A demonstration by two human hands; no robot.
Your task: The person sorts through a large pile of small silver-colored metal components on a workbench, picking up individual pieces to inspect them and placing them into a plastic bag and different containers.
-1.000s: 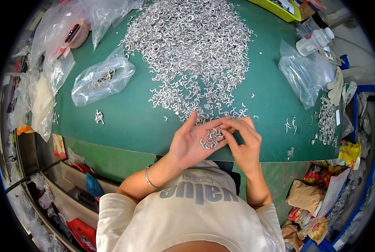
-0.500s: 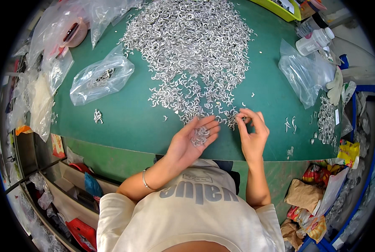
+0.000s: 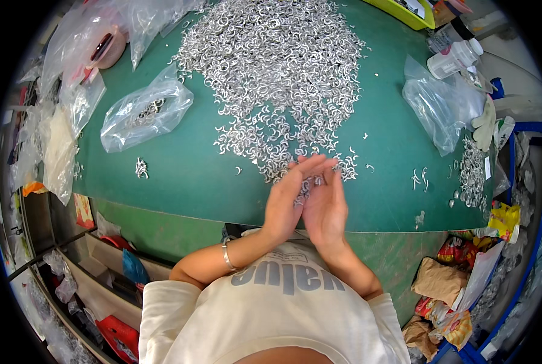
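Note:
My left hand [image 3: 283, 203] and my right hand [image 3: 327, 213] are cupped together, palms facing, at the near end of a big heap of small silver crescent-shaped metal pieces [image 3: 271, 67]. Between the palms lies a little batch of crescent pieces [image 3: 307, 189], partly covered by the fingers. The fingertips of both hands lean toward each other just in front of the heap. A small cluster of crescents [image 3: 346, 166] lies on the green table [image 3: 222, 200] right beside my right fingertips.
On the left sit a clear plastic bag [image 3: 146, 112] with metal pieces inside and a small separate pile [image 3: 141, 168]. At the right are another clear bag [image 3: 434, 109], a white bottle [image 3: 454, 59] and a pile of silver parts [image 3: 472, 173]. A yellow-green tray [image 3: 411, 13] stands at the far right.
My right hand has moved left from the cluster of crescents to meet my left hand. My left hand has turned from lying palm-up to standing on edge, closing the pieces between both palms.

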